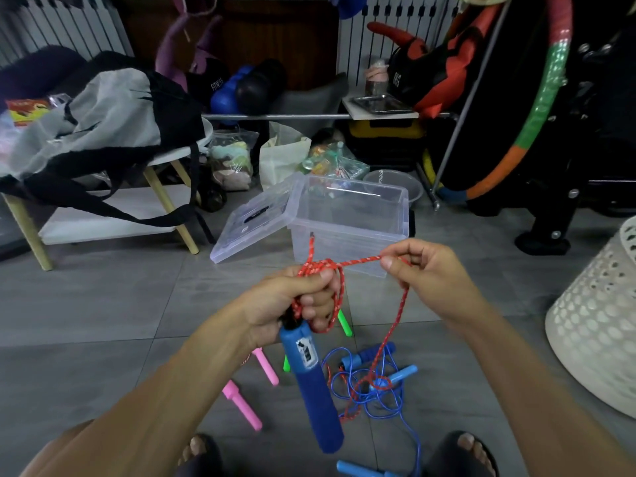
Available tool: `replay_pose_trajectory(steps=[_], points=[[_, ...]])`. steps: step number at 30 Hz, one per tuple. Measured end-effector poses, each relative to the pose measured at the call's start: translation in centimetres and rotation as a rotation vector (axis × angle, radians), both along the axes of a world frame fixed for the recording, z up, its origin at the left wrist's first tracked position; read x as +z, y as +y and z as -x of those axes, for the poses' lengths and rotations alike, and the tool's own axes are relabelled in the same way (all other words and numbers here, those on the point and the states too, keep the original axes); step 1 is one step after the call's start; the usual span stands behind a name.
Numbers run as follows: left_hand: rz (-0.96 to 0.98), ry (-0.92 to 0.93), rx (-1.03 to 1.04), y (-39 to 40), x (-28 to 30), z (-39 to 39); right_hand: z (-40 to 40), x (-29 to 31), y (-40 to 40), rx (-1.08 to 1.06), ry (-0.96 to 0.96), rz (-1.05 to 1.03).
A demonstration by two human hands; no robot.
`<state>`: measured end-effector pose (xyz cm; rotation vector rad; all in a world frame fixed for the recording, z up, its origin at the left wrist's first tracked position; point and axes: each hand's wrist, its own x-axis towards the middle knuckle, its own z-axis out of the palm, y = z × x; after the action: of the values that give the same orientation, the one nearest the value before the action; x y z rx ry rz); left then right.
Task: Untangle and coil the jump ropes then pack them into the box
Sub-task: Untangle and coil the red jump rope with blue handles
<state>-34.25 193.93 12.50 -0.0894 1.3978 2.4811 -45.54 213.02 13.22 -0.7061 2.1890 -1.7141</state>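
Box [347, 215] open, seemingly without ropes inside

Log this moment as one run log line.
stage: coiling | left hand: grips red rope coils, blue handle | right hand: pinches rope | clear box: open, no rope visible inside

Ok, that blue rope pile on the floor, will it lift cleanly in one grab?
Probably not. The blue rope looks thin and floppy, so loops would sag and trail. The red rope runs through it, so it would likely drag along.
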Motion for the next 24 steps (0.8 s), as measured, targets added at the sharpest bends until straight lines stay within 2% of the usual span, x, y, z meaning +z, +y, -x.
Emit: replay_pose_trajectory(steps=[4,6,10,12,15,19,21,24], points=[[-0.196,0.053,0.083,-1.3,-0.1,0.3,1.3,-0.4,1.0,-0.099,-0.218,0.123],[-0.26,0.061,0.176,-1.8,0.1,0.4,1.8,-0.4,1.7,-0.155,-0.252,0.146],[-0.304,0.001,0.422,-2.4,1.0,0.2,2.6,-0.3,2.8,-0.24,-0.158,0.061],[-0.289,-0.031,0.471,-2.4,1.2,0.0,2.6,-0.5,2.7,-0.239,-0.093,-0.018],[-0.257,-0.053,0.418,-2.0,1.6,-0.3,2.2,-0.9,1.9,-0.266,-0.053,-0.018],[-0.288,0.019,0.283,-1.8,1.5,-0.7,2.4,-1.5,1.4,-0.315,-0.018,-0.074],[-0.298,0.064,0.235,-2.0,1.4,-0.7,2.4,-1.9,1.2,-0.287,0.026,-0.174],[-0.292,0.073,0.212,-1.9,1.1,-0.7,1.4,-2.5,0.0,-0.186,0.15,-0.442]])
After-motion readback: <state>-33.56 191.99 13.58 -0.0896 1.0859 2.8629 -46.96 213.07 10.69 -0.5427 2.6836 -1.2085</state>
